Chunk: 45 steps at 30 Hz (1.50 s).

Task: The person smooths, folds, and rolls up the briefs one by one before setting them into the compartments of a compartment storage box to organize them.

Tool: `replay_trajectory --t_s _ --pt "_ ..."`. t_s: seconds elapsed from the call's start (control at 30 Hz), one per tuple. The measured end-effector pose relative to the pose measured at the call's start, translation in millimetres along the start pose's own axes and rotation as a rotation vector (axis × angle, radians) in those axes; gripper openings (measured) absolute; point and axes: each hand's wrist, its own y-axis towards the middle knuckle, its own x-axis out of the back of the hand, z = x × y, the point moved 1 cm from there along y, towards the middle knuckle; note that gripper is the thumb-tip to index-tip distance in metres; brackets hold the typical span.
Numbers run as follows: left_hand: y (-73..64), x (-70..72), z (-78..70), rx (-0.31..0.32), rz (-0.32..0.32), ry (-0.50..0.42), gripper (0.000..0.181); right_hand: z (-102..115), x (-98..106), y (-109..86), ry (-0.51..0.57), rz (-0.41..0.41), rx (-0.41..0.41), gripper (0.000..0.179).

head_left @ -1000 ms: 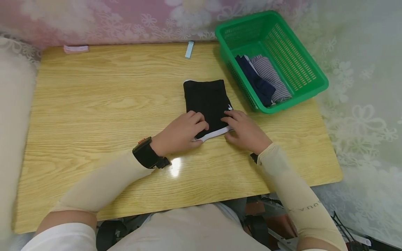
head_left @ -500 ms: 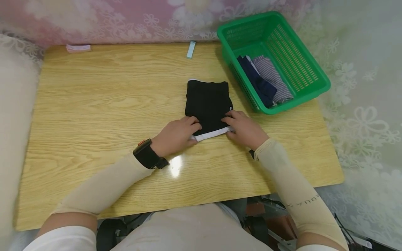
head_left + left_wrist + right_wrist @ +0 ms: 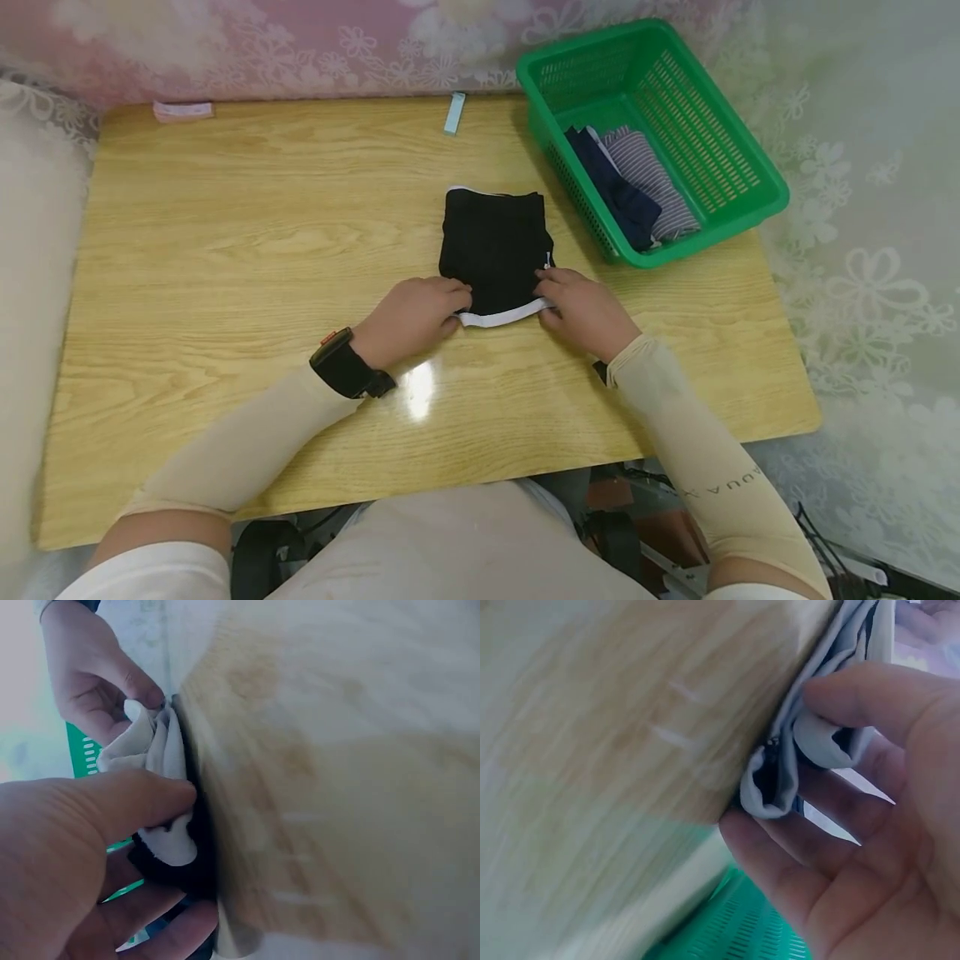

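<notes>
A folded black garment point(image 3: 495, 242) with a white band along its near edge lies on the wooden table, a small white mark at its right side. At the near left corner, my left hand point(image 3: 420, 315) pinches the band between thumb and fingers. My right hand point(image 3: 588, 312) grips the near right corner the same way. In the left wrist view, the white band point(image 3: 169, 750) shows several loose layers under the left thumb. From the right wrist, the band's layers point(image 3: 780, 769) curl into loops between thumb and fingers. Whether it is shorts or another garment, I cannot tell.
A green plastic basket point(image 3: 757, 196) stands at the table's back right, holding navy cloth point(image 3: 618, 196) and striped cloth point(image 3: 648, 179). Along the back edge lie a pale blue strip point(image 3: 454, 113) and a pink item point(image 3: 183, 112). A patterned curtain point(image 3: 300, 50) borders the back.
My left hand has slid left, off the garment's top to its near left corner. The white near edge has straightened and shifted slightly away from me. The right hand has barely moved.
</notes>
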Motion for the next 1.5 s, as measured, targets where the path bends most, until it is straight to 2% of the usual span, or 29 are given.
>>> replay_trajectory --t_s 0.2,0.33,0.43,0.57,0.67,0.77,0.8,0.87,0.97,1.03,1.17,1.27,1.4,1.5 --pt "-9.8 5.0 7.3 0.053 0.015 -0.081 0.008 7 1 -2.3 0.027 0.01 0.003 0.018" --pt "-20.1 6.4 16.4 0.06 0.02 -0.151 0.004 11 2 -5.1 0.093 -0.011 -0.001 0.018" --pt "-27.0 8.8 21.2 0.085 0.023 -0.256 0.006 14 2 -6.8 0.155 -0.023 0.0 0.016" --pt "-32.2 11.6 25.7 0.167 0.026 -0.434 0.013 15 0 -7.0 0.228 -0.048 0.01 0.014" --pt "-31.7 12.0 29.3 0.226 0.009 -0.519 0.013 16 -3 -4.3 0.256 -0.037 0.051 0.033" --pt "-29.2 10.6 33.2 0.266 -0.019 -0.565 0.012 18 -8 0.8 0.216 0.012 0.106 0.058" --pt "-28.5 9.8 34.5 0.275 -0.027 -0.575 0.011 19 -8 2.5 0.2 0.029 0.118 0.06" --pt "-26.9 8.5 36.7 0.296 -0.043 -0.594 0.011 21 -9 5.0 0.178 0.035 0.12 0.048" --pt "-24.8 9.2 38.5 0.339 -0.073 -0.587 0.013 24 -6 7.5 0.193 -0.011 0.086 0.026" --pt "-23.8 10.1 39.5 0.373 -0.092 -0.544 0.016 24 -3 10.6 0.214 -0.031 0.048 0.022" --pt "-25.1 7.8 42.9 0.44 -0.105 -0.381 0.022 23 -4 23.1 0.237 0.018 -0.079 0.029" --pt "-26.8 5.1 44.4 0.478 -0.099 -0.309 0.027 21 -8 31.5 0.251 0.059 -0.211 0.038" --pt "-26.5 4.9 44.9 0.499 -0.089 -0.312 0.03 20 -11 35.6 0.259 0.056 -0.318 0.046" --pt "-25.9 4.7 46.0 0.509 -0.078 -0.325 0.032 20 -12 35.4 0.256 0.053 -0.33 0.046"
